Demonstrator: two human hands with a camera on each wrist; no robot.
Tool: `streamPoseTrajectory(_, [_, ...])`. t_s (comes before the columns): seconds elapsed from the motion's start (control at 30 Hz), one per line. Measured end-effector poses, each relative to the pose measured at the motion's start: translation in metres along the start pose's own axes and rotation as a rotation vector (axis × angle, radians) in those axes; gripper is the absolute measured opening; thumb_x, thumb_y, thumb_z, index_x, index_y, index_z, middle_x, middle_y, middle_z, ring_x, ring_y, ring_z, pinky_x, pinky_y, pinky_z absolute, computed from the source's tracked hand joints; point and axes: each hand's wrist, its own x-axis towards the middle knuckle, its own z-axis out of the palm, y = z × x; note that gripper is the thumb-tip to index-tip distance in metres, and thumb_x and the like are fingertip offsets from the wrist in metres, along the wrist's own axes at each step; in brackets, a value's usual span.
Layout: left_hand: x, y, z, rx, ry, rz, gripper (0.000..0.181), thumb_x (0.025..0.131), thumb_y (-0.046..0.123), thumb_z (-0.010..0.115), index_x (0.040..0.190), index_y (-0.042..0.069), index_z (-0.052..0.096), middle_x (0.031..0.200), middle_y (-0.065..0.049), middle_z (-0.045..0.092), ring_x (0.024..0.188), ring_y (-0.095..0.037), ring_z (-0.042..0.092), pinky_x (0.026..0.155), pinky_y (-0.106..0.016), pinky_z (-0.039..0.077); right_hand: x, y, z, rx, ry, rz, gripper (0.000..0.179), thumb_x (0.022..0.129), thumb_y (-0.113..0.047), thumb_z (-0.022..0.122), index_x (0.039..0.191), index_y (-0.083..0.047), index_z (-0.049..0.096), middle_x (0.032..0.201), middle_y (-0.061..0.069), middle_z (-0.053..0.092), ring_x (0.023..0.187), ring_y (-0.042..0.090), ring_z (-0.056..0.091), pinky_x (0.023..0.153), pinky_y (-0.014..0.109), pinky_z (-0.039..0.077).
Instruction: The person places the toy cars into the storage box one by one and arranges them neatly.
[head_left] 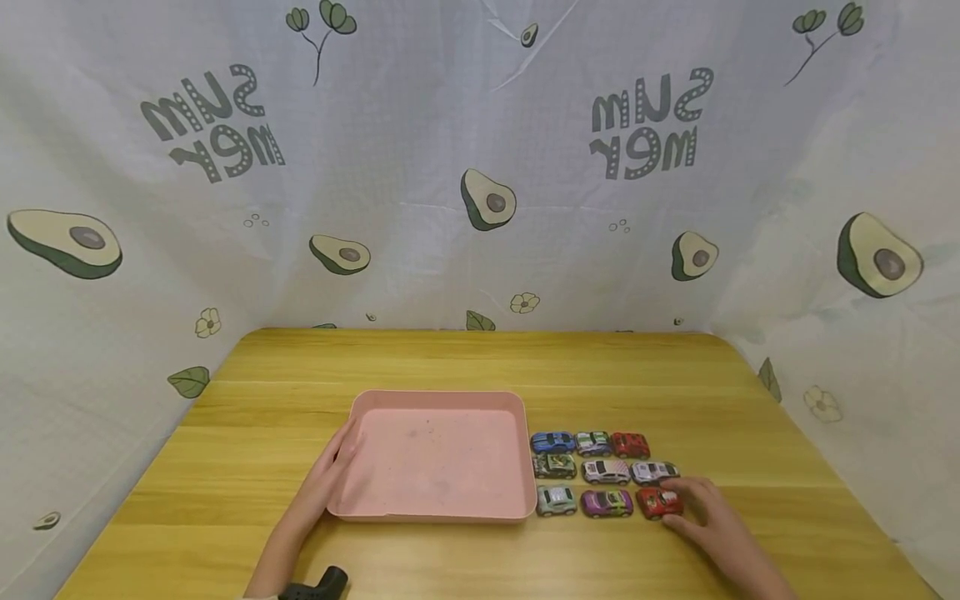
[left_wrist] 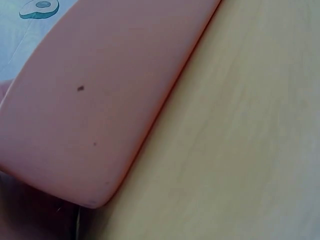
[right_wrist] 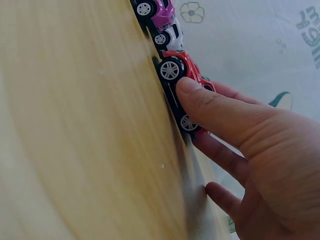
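A shallow pink tray [head_left: 442, 458] lies on the table, and my left hand [head_left: 328, 473] holds its left rim. In the left wrist view the tray's outer wall [left_wrist: 110, 95] fills much of the picture, and most of that hand is hidden. My right hand [head_left: 716, 521] pinches a red toy car [head_left: 656, 502] between thumb and fingers, at the near right end of the rows of toy cars. Beside it stand a purple car [head_left: 606, 503] and a white one [head_left: 652, 472]. The right wrist view shows the thumb [right_wrist: 210, 107] against the red car's side.
Other small cars stand in three rows right of the tray, among them a blue one [head_left: 552, 442], a dark green one [head_left: 553, 466], a pale one [head_left: 556, 501] and another red one [head_left: 630, 445]. A patterned curtain [head_left: 420, 167] surrounds the wooden table [head_left: 637, 375].
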Motion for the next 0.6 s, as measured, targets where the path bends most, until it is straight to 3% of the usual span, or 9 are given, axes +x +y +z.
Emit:
streamPoseTrajectory(0.1, [0.0003, 0.0007, 0.0002, 0.005, 0.001, -0.001, 0.055, 0.098, 0.033, 0.036, 0.146, 0.016, 0.017, 0.153, -0.015, 0.007, 0.141, -0.036, 0.002, 0.11, -0.06, 0.006, -0.0005, 0.0015, 0.002, -0.012, 0.049, -0.022, 0.035, 0.071, -0.016, 0.074, 0.102, -0.006, 0.061, 0.105, 0.011, 0.059, 0.097, -0.006, 0.045, 0.086, 0.024, 0.041])
streamPoseTrajectory(0.17, [-0.0007, 0.0002, 0.0003, 0.009, 0.004, -0.002, 0.054, 0.098, 0.033, 0.036, 0.146, 0.016, 0.017, 0.153, -0.015, 0.008, 0.14, -0.036, 0.003, 0.11, -0.06, 0.006, -0.0008, 0.0021, 0.0027, -0.014, 0.048, -0.008, 0.034, 0.071, -0.017, 0.074, 0.101, -0.007, 0.06, 0.104, 0.008, 0.061, 0.095, -0.015, 0.04, 0.083, 0.021, 0.042])
streamPoseTrajectory(0.23, [-0.0009, -0.0003, 0.0003, 0.013, 0.007, -0.002, 0.054, 0.098, 0.033, 0.036, 0.146, 0.016, 0.018, 0.153, -0.015, 0.008, 0.14, -0.037, 0.004, 0.11, -0.06, 0.007, -0.0007, 0.0024, 0.0024, -0.005, 0.01, 0.034, 0.036, 0.073, -0.02, 0.073, 0.104, -0.006, 0.058, 0.105, 0.008, 0.062, 0.097, -0.008, 0.048, 0.088, 0.029, 0.044])
streamPoseTrajectory(0.37, [-0.0002, -0.0009, 0.0, 0.008, 0.007, 0.006, 0.054, 0.098, 0.033, 0.036, 0.146, 0.017, 0.018, 0.153, -0.015, 0.009, 0.14, -0.037, 0.004, 0.11, -0.06, 0.006, 0.0005, 0.002, 0.0013, 0.038, -0.062, 0.108, 0.04, 0.077, -0.022, 0.069, 0.108, -0.003, 0.054, 0.109, 0.015, 0.061, 0.105, 0.025, 0.057, 0.09, 0.056, 0.039])
streamPoseTrajectory(0.6, [0.0, -0.0034, -0.0001, 0.015, 0.003, 0.002, 0.054, 0.098, 0.035, 0.035, 0.146, 0.016, 0.019, 0.153, -0.015, 0.01, 0.14, -0.037, 0.004, 0.11, -0.06, 0.005, 0.0007, -0.0004, -0.0002, 0.072, -0.082, 0.141, 0.04, 0.077, -0.021, 0.069, 0.108, -0.001, 0.052, 0.109, 0.019, 0.059, 0.11, 0.04, 0.051, 0.09, 0.059, 0.037])
